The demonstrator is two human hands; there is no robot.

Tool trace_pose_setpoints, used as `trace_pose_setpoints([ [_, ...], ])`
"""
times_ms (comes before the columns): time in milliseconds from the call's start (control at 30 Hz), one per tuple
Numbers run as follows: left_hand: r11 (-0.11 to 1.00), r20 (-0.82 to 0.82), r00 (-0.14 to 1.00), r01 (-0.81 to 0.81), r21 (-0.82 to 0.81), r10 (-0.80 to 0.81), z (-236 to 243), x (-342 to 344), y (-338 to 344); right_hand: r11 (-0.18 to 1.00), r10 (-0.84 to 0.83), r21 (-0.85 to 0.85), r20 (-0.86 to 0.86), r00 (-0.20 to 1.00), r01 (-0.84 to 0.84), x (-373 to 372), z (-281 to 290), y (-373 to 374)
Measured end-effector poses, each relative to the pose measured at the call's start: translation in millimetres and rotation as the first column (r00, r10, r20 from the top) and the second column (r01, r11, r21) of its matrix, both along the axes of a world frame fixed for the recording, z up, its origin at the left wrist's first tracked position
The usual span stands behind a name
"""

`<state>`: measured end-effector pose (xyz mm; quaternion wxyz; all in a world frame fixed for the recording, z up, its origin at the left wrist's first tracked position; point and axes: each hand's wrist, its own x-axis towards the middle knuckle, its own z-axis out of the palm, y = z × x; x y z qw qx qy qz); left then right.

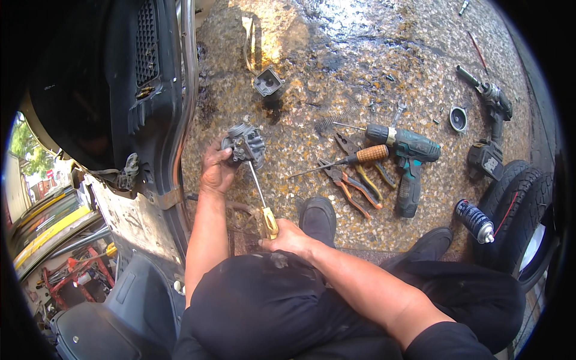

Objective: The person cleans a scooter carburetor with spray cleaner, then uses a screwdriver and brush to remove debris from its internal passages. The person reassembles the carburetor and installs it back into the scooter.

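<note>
My left hand (215,168) is closed around a grey metal carburetor (247,144), held up over the speckled ground. In my right hand (288,238) is a screwdriver with a yellow handle (270,223), gripped near its butt end. Its long shaft points up and away, and the tip meets the underside of the carburetor; which screw it touches is too small to tell. Beyond the carburetor, a small square metal bowl (267,82) lies open side up on the ground.
Right of my hands lie an orange-handled screwdriver (372,154), pliers (354,195), a teal cordless drill (414,153) and a spring (336,119). Farther right are a black power tool (495,108), a round cap (458,119), a spray can (474,220) and tyres (510,204). A scooter body (150,120) stands left.
</note>
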<state>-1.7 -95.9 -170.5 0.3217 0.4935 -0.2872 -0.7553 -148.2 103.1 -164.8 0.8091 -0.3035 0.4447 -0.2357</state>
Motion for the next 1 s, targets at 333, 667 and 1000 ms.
trace_pose_setpoints([
  [333,0.991,0.278,0.951,-0.133,-0.014,0.132,-11.0,-19.0,-0.9,0.898,-0.163,0.338,-0.339,0.926,0.282,-25.6,-11.2,8.0],
  [667,0.982,0.425,0.890,-0.103,-0.158,0.162,4.7,-72.6,31.0,0.905,-0.420,-0.344,-0.623,0.659,0.251,-80.5,-0.6,-39.2],
  [1000,0.974,0.438,0.892,-0.008,-0.228,0.110,23.3,-103.9,31.8,0.809,-0.474,-0.587,-0.679,0.561,-0.027,-105.4,2.9,-71.2],
])
